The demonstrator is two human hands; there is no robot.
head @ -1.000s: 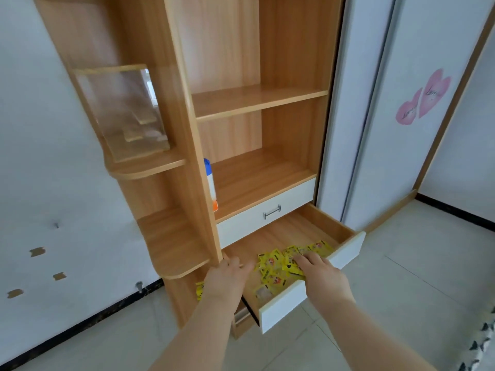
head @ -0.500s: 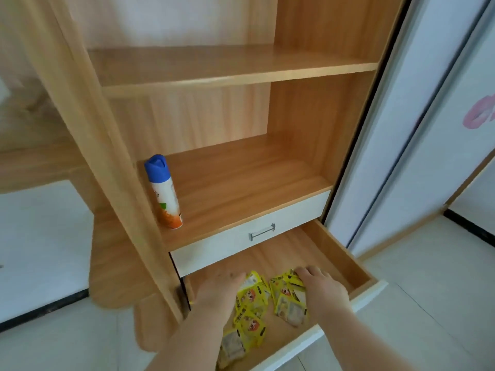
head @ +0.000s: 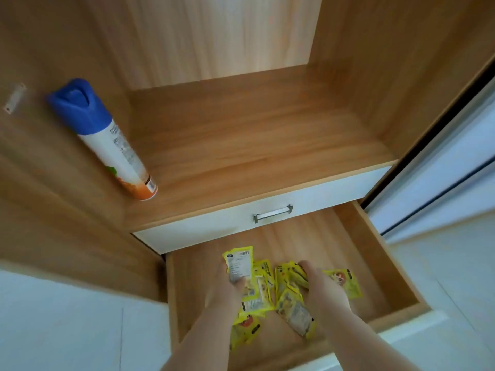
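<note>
**Desk:** What's changed on the head camera?

**Me:** Half a second back both hands lay flat on the pile. Now my left hand (head: 227, 290) has lifted one packet (head: 239, 266) clear, thumb and fingers pinched round its lower half, and I've leaned in closer. I'd say the gathering has started.

**Desk:** And the right?

**Me:** My right hand (head: 325, 289) has curled its fingers onto the packets (head: 293, 303) at the pile's far edge, and looks to be gripping a couple.

**Desk:** Where is everything?

**Me:** It's all in the open bottom drawer (head: 375, 266), heaped towards its front. The spray can (head: 107, 140) stands on the shelf (head: 254, 145) above.

**Desk:** How do they look?

**Me:** They're small, flat, yellow and crinkly. The raised one shows a white printed label on its back.
</note>
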